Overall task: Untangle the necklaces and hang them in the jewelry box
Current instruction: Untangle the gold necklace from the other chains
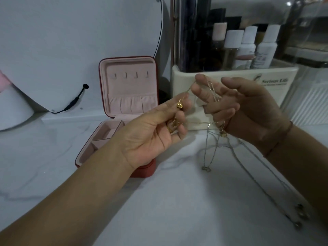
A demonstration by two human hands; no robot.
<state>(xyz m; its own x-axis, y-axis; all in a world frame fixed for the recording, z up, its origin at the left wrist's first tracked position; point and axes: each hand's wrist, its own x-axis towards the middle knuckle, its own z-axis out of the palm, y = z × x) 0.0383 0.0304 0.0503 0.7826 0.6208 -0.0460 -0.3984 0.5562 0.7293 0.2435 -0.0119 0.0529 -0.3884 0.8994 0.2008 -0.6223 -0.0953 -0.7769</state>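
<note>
Head view, looking down on a white, marble-patterned tabletop.

Left hand, palm up, fingers curled shut around a bunch of gold chain with a small gold pendant pinched at the fingertips. Right hand, back toward the camera, fingers partly spread, thumb and forefinger closed on a thin gold strand that runs taut across to the left hand. Over the right fingers, draped, a gold chain of long links. Below the right hand, hanging down, thin silver chains, one ending in a small charm just above or on the tabletop; cannot tell which. Further silver strands trailing along under the right forearm to small dark beads near the lower right corner. Chains crossed and tangled between the two hands.

Behind the left hand, a red jewelry box standing open, lined in pink: lid upright with four small hooks in a row and a gathered pocket beneath, all bare; tray compartments partly hidden by the left wrist.

Behind the right hand, a cream cosmetics organiser with white-capped bottles. At far left, a round mirror with a black cable.
</note>
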